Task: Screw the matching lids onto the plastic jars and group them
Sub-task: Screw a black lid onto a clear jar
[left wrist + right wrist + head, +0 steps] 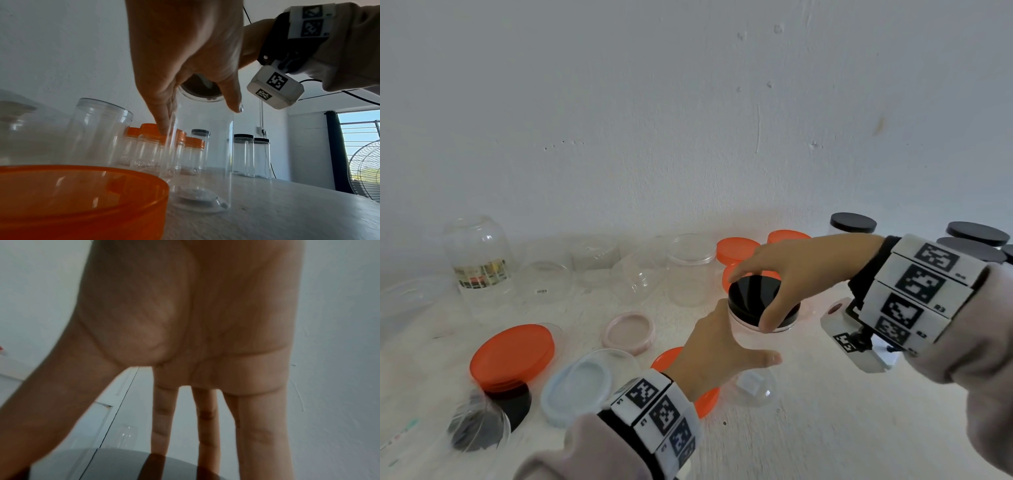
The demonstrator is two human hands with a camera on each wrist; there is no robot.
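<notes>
The black lid [760, 297] is gripped from above by the right hand [794, 270], thumb and fingers curled round its rim, on top of the clear jar [202, 155]. The jar, upright on the white surface [825, 428], is clasped at its side by the left hand [717, 353]. Behind the jar orange-lidded jars [156, 146] are grouped; to its right, black-lidded jars [252, 155]. Left of it loose lids and an orange lid [512, 353] are spread.
</notes>
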